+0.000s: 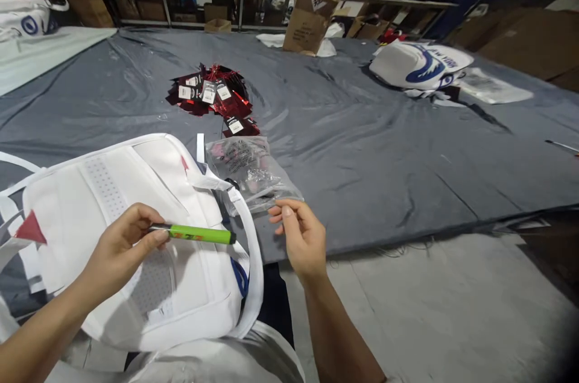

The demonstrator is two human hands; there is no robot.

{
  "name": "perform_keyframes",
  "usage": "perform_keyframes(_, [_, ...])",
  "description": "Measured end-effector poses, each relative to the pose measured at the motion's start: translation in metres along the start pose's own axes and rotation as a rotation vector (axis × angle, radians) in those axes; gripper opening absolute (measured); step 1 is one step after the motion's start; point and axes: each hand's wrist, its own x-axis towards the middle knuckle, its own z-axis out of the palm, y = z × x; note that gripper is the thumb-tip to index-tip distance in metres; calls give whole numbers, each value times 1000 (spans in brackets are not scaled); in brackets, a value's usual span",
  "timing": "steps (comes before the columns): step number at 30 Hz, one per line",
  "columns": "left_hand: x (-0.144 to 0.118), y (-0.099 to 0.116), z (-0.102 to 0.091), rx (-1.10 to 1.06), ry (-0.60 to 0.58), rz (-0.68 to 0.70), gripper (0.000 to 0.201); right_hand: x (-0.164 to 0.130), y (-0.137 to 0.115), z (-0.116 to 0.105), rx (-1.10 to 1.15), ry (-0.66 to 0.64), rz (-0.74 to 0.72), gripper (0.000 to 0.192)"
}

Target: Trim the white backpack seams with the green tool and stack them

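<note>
1. A slim green pen-shaped tool (192, 233) with a dark tip lies level above the white backpack (136, 238), near the left of the scene, its tip pointing right toward the other hand.
2. The left hand (120, 250) pinches the tool's left end between thumb and fingertips, the remaining fingers curled loosely.
3. The right hand (301, 235) hangs just right of the tool's tip, fingers half bent and grasping nothing, fingertips close to the corner of a clear plastic bag (248, 172).
4. The backpack is smooth white fabric with perforated mesh panels and a flat white strap (253, 262) looping over its right edge; it rests at the near edge of the grey sheet (362, 148).
5. The plastic bag is crinkled and glossy, lying just beyond the strap.
6. Farther off, a heap of shiny red tags (212, 93) with white labels sits on the sheet.
7. The wrinkled sheet spreads wide and bare to the right, ending in a straight near edge above pale floor (429, 310).
8. At the far right lies another white bag (420, 66); a cardboard box (307, 21) stands beyond.
</note>
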Motion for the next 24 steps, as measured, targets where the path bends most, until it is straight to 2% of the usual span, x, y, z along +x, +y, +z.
perform_keyframes(1, [2,-3,-1,-39,45,-20,28,11,15,-5,-173,17,-34,33])
perform_keyframes(2, [4,-6,-1,-75,80,-41,29,23,31,-7,-345,-22,-72,33])
perform_keyframes(4, [9,-12,2,-140,124,-88,33,48,57,-3,-601,-160,-147,33])
perform_keyframes(6, [13,-18,5,-190,148,-137,37,71,72,10,-705,-233,-186,39])
perform_keyframes(9, [17,-25,8,-226,170,-187,42,99,79,41,-789,-287,-235,56])
perform_keyframes(12, [15,-32,9,-237,158,-219,38,116,86,70,-868,-346,-283,55])
perform_keyframes(13, [14,-34,9,-244,149,-226,36,121,91,76,-899,-323,-289,53])
perform_keyframes(15, [12,-38,12,-258,131,-236,33,137,105,81,-919,-199,-312,48])
perform_keyframes(17, [12,-40,15,-268,119,-239,31,163,119,77,-842,-51,-360,38])
perform_keyframes(19, [14,-42,17,-277,103,-239,28,195,127,71,-780,4,-382,27])
perform_keyframes(22, [15,-43,17,-298,83,-246,26,234,123,65,-762,49,-347,20])
perform_keyframes(24, [14,-45,16,-303,75,-269,29,243,114,69,-762,72,-316,20])
